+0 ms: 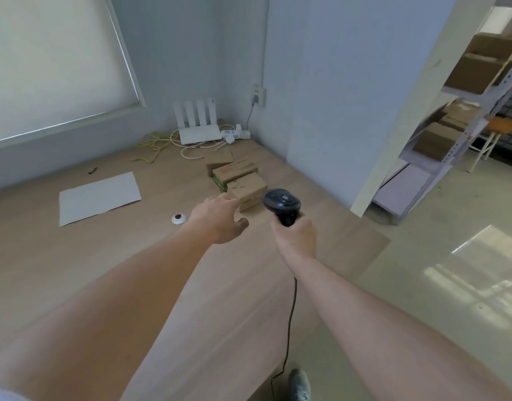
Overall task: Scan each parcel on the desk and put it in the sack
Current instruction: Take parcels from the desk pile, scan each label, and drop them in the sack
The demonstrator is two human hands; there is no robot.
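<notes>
The nearest parcel [247, 191], a brown cardboard box, lies on the wooden desk [75, 264] just beyond the fingertips of my left hand [220, 217]. That hand is stretched out over the desk with its fingers loosely extended and the thumb spread to the side, holding nothing; whether the fingertips touch the box I cannot tell. Behind this parcel, farther from my reach, two more brown parcels [234, 170] sit in a row running toward the corner, the middle one showing a green edge at its lower side.

My right hand [295, 234] is curled around the handle of a black barcode scanner [282, 202], whose head rises above my fist, just to the right of the nearest parcel. Its black cable [291, 319] hangs from under my fist toward the floor.

To the left of my left hand lies a small round white object with a dark centre [179, 218], and beyond that a sheet of white paper [100, 198]. In the far corner stand a white router [198, 123] with four antennas, a white power strip [236, 134] and a tangle of yellow cable [153, 144]. Well off to the right of my scanner hand, metal shelving [466, 105] holds cardboard boxes.
</notes>
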